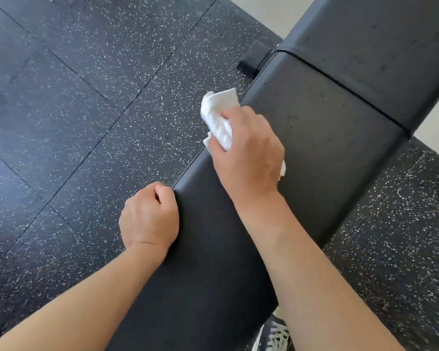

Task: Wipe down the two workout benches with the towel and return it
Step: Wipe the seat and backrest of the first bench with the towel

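Head view caught the right hand (246, 150) reaching across the black padded desk (314, 138), its grip curled round a crumpled white towel (219, 117) and pressing it down right at the desk's left edge. Most of the towel bulged out beyond the fingers, spilling over that edge above the floor (74, 110); a small white corner peeked out on the other side of the hand, by the heel of the palm.

Nearer the camera, the left hand (150, 219) sat against the same left edge of the desk, its grip curled into a loose fist with nothing in it, knuckles just touching the pad's side.

Beyond the towel, a seam split the desk's near pad from a second pad (380, 46) running off towards the top right corner. A black block of the frame (251, 59) stuck out below that seam. The floor was dark speckled rubber tile. Down at the bottom edge, a dark shoe with white laces (274, 335) showed beside the desk.
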